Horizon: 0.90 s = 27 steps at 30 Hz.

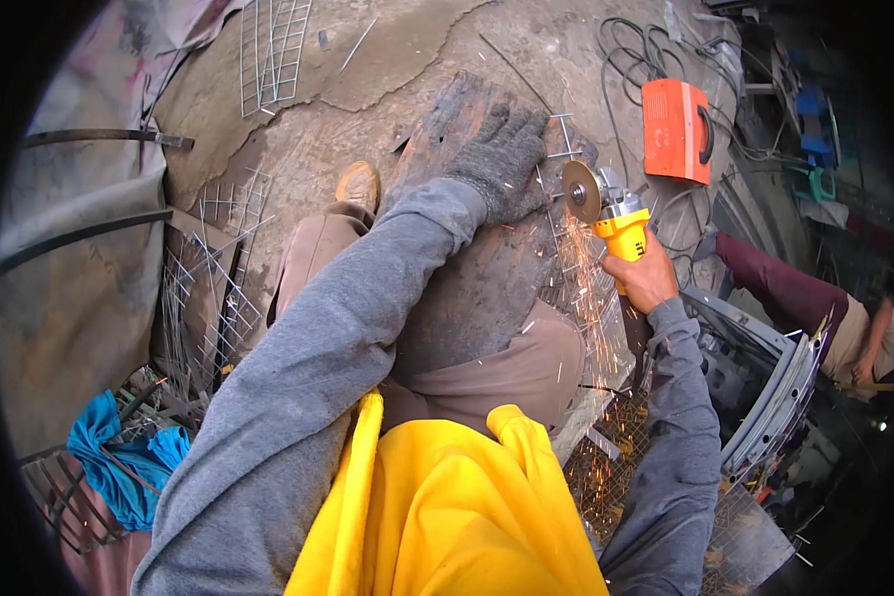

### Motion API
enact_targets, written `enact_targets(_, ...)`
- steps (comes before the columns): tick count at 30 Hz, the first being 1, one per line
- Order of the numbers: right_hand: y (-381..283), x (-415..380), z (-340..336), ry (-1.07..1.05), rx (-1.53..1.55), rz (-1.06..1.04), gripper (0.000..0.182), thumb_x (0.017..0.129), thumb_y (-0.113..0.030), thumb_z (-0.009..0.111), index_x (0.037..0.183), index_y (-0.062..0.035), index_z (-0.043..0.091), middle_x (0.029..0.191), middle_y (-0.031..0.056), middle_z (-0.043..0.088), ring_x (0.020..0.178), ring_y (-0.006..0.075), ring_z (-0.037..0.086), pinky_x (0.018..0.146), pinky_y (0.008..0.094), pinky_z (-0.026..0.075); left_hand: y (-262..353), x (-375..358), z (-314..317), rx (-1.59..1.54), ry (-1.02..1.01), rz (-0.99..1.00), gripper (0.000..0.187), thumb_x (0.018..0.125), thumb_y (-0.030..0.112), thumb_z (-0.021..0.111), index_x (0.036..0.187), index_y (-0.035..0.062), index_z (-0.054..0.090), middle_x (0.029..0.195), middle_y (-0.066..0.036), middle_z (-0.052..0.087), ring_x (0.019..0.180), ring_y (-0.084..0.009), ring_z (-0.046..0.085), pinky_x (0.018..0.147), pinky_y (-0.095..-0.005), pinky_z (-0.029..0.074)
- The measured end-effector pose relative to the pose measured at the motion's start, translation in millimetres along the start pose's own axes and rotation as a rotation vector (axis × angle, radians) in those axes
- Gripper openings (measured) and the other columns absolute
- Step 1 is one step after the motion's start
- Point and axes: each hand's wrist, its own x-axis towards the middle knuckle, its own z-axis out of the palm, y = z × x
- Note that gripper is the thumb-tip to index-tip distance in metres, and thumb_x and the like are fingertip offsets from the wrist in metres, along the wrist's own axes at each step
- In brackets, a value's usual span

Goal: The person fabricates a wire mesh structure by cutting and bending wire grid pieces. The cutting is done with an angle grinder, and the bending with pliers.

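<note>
My left hand, in a dark grey knit glove, lies with fingers stretched out on a dark, worn wooden block. At its right side a thin piece of wire mesh sticks out past the block's edge; whether the fingers pinch it is hidden. My bare right hand is wrapped around the body of a yellow angle grinder. The grinder's cutting disc stands upright beside the wire, close to the gloved hand. Orange sparks stream downward from the disc.
An orange machine with a black handle and coiled cables stands at upper right. Wire mesh scraps and a blue cloth lie left. Another person is at far right, near metal frames.
</note>
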Motion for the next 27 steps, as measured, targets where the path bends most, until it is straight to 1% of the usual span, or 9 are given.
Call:
enact_targets(1,0.3,0.9,-0.5,-0.012,-0.013,0.016,0.054,0.069,-0.032,0.077,0.111,-0.0016,0.061,0.095,0.0162,0.071,0.084,0.0305,0.069,0.079,0.0415,0.054,2.2,-0.8,-3.2,-0.019,-0.022,-0.034,0.067,0.088,0.056,0.067,0.133,0.0076,0.06,0.164,-0.017,0.028,0.152,-0.042,0.021,0.127,-0.0475,0.017)
enact_targets(5,2.9,1.3,-1.2,-0.034,0.016,0.034,0.055,0.069,-0.033,0.078,0.111,-0.0016,0.061,0.095,0.0166,0.071,0.084,0.0307,0.069,0.079,0.0417,0.054,0.2,-0.4,-2.8,-0.002,-0.03,-0.014,0.067,0.089,0.055,0.067,0.135,0.0074,0.059,0.164,-0.017,0.027,0.153,-0.0427,0.02,0.126,-0.048,0.018)
enact_targets(8,5.1,0.7,-1.4,-0.011,-0.026,-0.01,0.055,0.069,-0.033,0.078,0.111,-0.0016,0.061,0.095,0.0168,0.071,0.084,0.0305,0.069,0.079,0.0415,0.054,-0.5,0.1,-1.1,0.021,-0.022,-0.002,0.067,0.089,0.055,0.067,0.135,0.0077,0.059,0.164,-0.017,0.027,0.152,-0.0432,0.02,0.127,-0.0479,0.018)
enact_targets(11,1.2,-2.4,-3.2,-0.04,0.032,0.019,0.055,0.069,-0.033,0.078,0.112,-0.0018,0.06,0.095,0.0167,0.071,0.085,0.0305,0.069,0.079,0.0415,0.054,-1.4,0.8,0.9,0.023,-0.015,0.001,0.069,0.089,0.055,0.067,0.135,0.0056,0.058,0.164,-0.018,0.027,0.153,-0.04,0.021,0.127,-0.0472,0.016)
enact_targets(13,2.9,-1.0,-2.0,-0.007,-0.047,-0.009,0.056,0.069,-0.034,0.078,0.112,-0.002,0.061,0.096,0.0169,0.071,0.085,0.031,0.069,0.079,0.0416,0.054,-4.6,2.1,5.8,0.014,0.032,0.04,0.07,0.089,0.055,0.067,0.134,0.0029,0.058,0.163,-0.019,0.028,0.153,-0.0366,0.022,0.128,-0.0465,0.015)
enact_targets(16,1.3,0.8,-2.2,-0.034,-0.03,0.036,0.057,0.069,-0.034,0.078,0.112,-0.0019,0.061,0.096,0.0176,0.071,0.086,0.0321,0.07,0.079,0.0419,0.054,-4.9,2.2,6.6,-0.003,0.003,0.028,0.07,0.089,0.055,0.067,0.132,0.0011,0.058,0.163,-0.021,0.028,0.153,-0.0351,0.022,0.128,-0.0461,0.013)
enact_targets(23,-4.5,3.0,-4.3,-0.019,-0.057,0.042,0.056,0.069,-0.034,0.077,0.113,-0.0018,0.06,0.097,0.0183,0.071,0.086,0.0331,0.069,0.08,0.0422,0.054,-2.8,2.0,2.0,0.002,-0.022,0.018,0.071,0.09,0.058,0.065,0.132,0.0018,0.058,0.163,-0.02,0.027,0.153,-0.0347,0.022,0.128,-0.0458,0.012)
enact_targets(26,-2.8,2.5,-4.8,-0.026,-0.041,0.032,0.057,0.069,-0.033,0.077,0.113,-0.0016,0.06,0.096,0.0172,0.071,0.084,0.0309,0.069,0.078,0.0413,0.054,-4.1,2.2,4.0,0.02,-0.017,0.017,0.073,0.09,0.06,0.063,0.134,0.0017,0.057,0.163,-0.021,0.027,0.154,-0.0341,0.021,0.128,-0.0457,0.011)
enact_targets(27,-0.6,2.0,-4.1,-0.02,0.023,0.029,0.056,0.069,-0.033,0.077,0.112,-0.0015,0.06,0.095,0.0164,0.07,0.083,0.0294,0.069,0.078,0.0407,0.054,-5.5,2.4,6.2,0.02,-0.006,0.026,0.073,0.091,0.06,0.062,0.134,0.0018,0.057,0.163,-0.021,0.028,0.154,-0.034,0.022,0.128,-0.0455,0.011)
